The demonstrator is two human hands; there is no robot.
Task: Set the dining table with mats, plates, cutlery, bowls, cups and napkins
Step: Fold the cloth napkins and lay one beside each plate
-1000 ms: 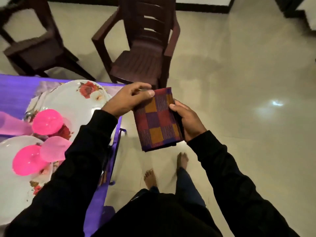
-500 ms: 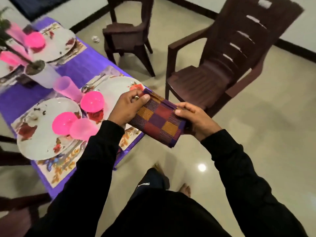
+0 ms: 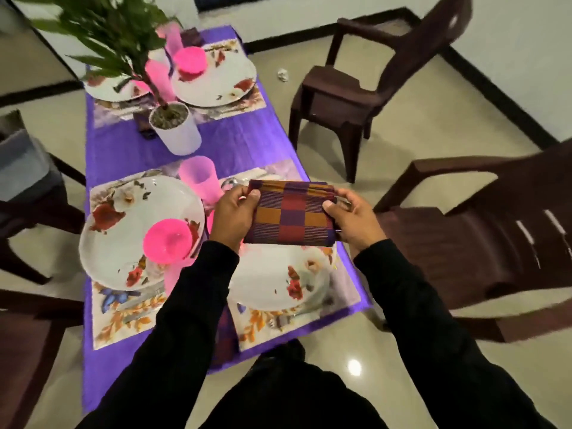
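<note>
**At centre frame: folded napkin held over the near-right place setting**

At the centre of the frame, both hands hold a folded checked napkin in purple, maroon and orange, raised above the surface. The left hand pinches the napkin's left edge, thumb on top and fingers curled beneath. The right hand pinches the right edge in the same manner. Each grip is narrow and closed on the cloth. The napkin lies roughly level and spans the gap between the two hands.

Directly below the napkin, lower centre, a white floral plate sits on a floral mat. At left centre, a second floral plate carries an overturned bright pink bowl. A pale pink cup stands just above the left hand, between the two near settings. A spoon shows partly beside the cup, on the mat.

At upper centre, a white pot with a green plant stands on the purple cloth. Behind it, upper left, are two further plates, one bearing a pink bowl, with pink cups close by; the leaves hide parts of this area.

Dark brown plastic chairs stand at the right edge and upper right of the frame. A small crumpled white scrap lies on the tiled floor.
</note>
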